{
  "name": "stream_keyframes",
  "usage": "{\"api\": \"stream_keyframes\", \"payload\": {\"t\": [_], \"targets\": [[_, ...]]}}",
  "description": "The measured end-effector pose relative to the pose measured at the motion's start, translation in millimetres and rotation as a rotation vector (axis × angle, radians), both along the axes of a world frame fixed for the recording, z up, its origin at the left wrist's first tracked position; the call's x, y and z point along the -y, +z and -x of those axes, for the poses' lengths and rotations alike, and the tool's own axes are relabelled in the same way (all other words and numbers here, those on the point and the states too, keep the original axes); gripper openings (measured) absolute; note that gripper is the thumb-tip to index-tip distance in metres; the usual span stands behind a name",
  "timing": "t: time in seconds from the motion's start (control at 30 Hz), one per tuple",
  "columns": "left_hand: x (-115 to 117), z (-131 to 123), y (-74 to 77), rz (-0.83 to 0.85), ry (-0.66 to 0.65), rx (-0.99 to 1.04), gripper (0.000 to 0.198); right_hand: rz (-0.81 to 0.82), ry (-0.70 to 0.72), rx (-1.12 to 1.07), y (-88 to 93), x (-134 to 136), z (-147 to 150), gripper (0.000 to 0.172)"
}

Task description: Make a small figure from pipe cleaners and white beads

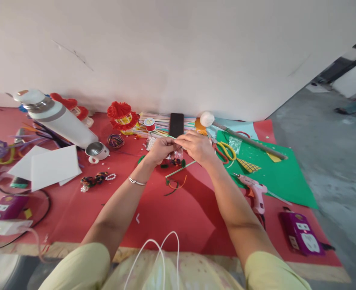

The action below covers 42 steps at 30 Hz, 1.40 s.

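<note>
Over the middle of the red table covering (166,225), my left hand (160,150) and my right hand (197,148) meet with fingertips pinched together. Whatever is between them is too small to make out. Just below lie a dark multicoloured yarn piece (175,162) and a pale green stick (178,169), partly hidden by my right arm. Loose orange and dark strands (176,186) lie nearer to me. White beads (150,143) sit behind my left hand, and a black phone (176,124) lies beyond both hands.
At left stand a white flask (63,119), a steel-lined cup (97,150) and white cards (55,167). Scissors (226,151), a pink glue gun (255,191) and a stick with a white ball (250,141) lie right, near a purple power strip (301,233). A wall rises behind.
</note>
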<state>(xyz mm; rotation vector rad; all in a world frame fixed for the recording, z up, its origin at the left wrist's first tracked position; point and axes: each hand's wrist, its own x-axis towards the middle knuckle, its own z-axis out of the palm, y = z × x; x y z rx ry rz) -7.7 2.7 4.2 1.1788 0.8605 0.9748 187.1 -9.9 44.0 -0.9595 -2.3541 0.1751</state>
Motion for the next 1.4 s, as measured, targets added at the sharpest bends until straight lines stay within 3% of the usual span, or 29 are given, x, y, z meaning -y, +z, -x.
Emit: {"api": "stream_keyframes", "payload": {"t": [0.13,0.27,0.43,0.57,0.67,0.77,0.93,1.03,1.1,1.3,1.4], "targets": [[3,2,1.4,0.027,-0.107,-0.014,0.039,0.003,0.017,0.072,1.2,-2,-6,0.035],[3,5,4.9,0.033,-0.122,-0.022,0.040,0.041,-0.013,0.172,12.0,4,-10,0.036],[0,11,3.4,-0.001,-0.073,-0.135,0.043,0.061,-0.292,0.212,19.4,8,-18,0.030],[-2,11,0.1,0.042,-0.028,-0.131,0.052,0.051,-0.453,0.046,12.5,-2,-25,0.025],[-4,13,-1.0,0.028,-0.050,-0.169,0.046,0.116,-0.404,-0.196,5.3,-11,-27,0.022],[-8,21,-1.0,-0.141,-0.173,-0.360,0.033,0.256,-0.322,-0.466,2.2,-15,-25,0.020],[-14,35,-5.2,-0.312,-0.355,-0.627,0.037,0.766,-0.100,-0.941,12.0,-8,-19,0.035],[-15,34,-11.0,-0.329,-0.390,-0.693,0.020,0.959,-0.015,-1.126,18.4,-6,-17,0.038],[-14,32,-13.3,-0.314,-0.375,-0.705,0.004,1.003,-0.024,-1.176,19.9,-7,-17,0.038],[-6,28,-7.3,-0.030,-0.303,-0.509,0.014,0.967,-0.028,-1.224,24.0,-7,-21,0.035],[-7,28,-5.1,-0.036,-0.292,-0.462,0.017,0.951,-0.002,-1.237,30.7,-2,-21,0.036]]}}
